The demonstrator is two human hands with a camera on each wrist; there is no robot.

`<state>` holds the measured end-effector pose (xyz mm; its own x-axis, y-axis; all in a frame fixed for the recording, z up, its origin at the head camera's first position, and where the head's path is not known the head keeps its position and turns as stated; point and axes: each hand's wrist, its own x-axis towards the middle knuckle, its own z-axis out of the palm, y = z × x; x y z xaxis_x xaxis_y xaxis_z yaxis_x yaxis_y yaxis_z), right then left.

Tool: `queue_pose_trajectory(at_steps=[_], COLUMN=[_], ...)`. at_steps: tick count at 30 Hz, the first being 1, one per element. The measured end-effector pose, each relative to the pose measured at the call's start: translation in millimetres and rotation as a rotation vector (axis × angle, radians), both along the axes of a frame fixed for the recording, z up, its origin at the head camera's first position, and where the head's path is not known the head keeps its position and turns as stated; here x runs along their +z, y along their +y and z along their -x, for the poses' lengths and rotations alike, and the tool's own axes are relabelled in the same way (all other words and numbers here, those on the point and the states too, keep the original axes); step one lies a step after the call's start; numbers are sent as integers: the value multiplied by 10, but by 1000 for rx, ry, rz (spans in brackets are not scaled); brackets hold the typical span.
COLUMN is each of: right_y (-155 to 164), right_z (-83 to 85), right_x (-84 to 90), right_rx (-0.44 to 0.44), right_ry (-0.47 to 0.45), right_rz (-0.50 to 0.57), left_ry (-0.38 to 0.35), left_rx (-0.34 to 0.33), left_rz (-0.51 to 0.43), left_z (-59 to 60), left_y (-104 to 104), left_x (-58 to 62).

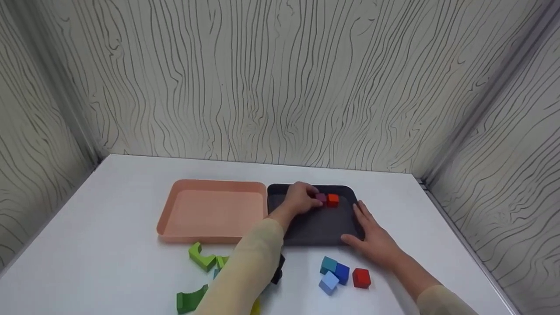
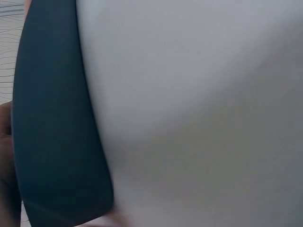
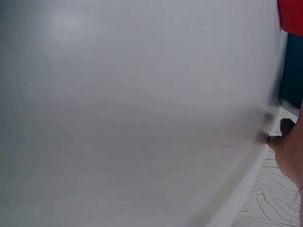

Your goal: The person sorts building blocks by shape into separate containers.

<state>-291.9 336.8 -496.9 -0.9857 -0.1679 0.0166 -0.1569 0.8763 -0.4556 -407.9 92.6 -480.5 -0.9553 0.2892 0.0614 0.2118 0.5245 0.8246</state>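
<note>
My left hand [image 1: 302,199] reaches into the dark tray [image 1: 323,225] and pinches a purple cube [image 1: 321,198] between thumb and fingers. An orange-red cube [image 1: 333,200] sits just right of it, inside the same tray. At the tray's right side rests my right hand [image 1: 374,240], its fingers fairly straight and spread along the outer wall. In the left wrist view the dark tray [image 2: 57,113] stands large at the left, with a sliver of the left hand [image 2: 5,142] behind it. The right wrist view catches the right hand [image 3: 291,153] at its edge.
A pink tray [image 1: 218,214] adjoins the dark one on the left. In front lie a teal cube [image 1: 328,265], a blue cube [image 1: 342,273], a light blue cube [image 1: 329,283] and a red cube [image 1: 362,278]. Green blocks [image 1: 202,258] and a black piece [image 1: 278,271] lie around the left sleeve.
</note>
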Motion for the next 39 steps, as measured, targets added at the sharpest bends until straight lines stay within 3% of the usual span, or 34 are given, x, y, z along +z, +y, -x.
queue_pose_trajectory(at_steps=[9,18,29,39], right_y=[-53,-92,-22,16], right_z=[-24,-30,12,32], right_x=[-30,-34,-17,8], right_rx=[-3,-1,12,13], right_ry=[-16,-7,7,-2], right_rz=[8,-2,-6,-9], left_ry=[-20,17,63,53], left_rx=[17,7,-22,-41], left_rz=[17,7,-50,-92], left_z=[-62,-109,-228,-494], left_y=[-38,-136,-341,-509], left_x=[-3,59,355,556])
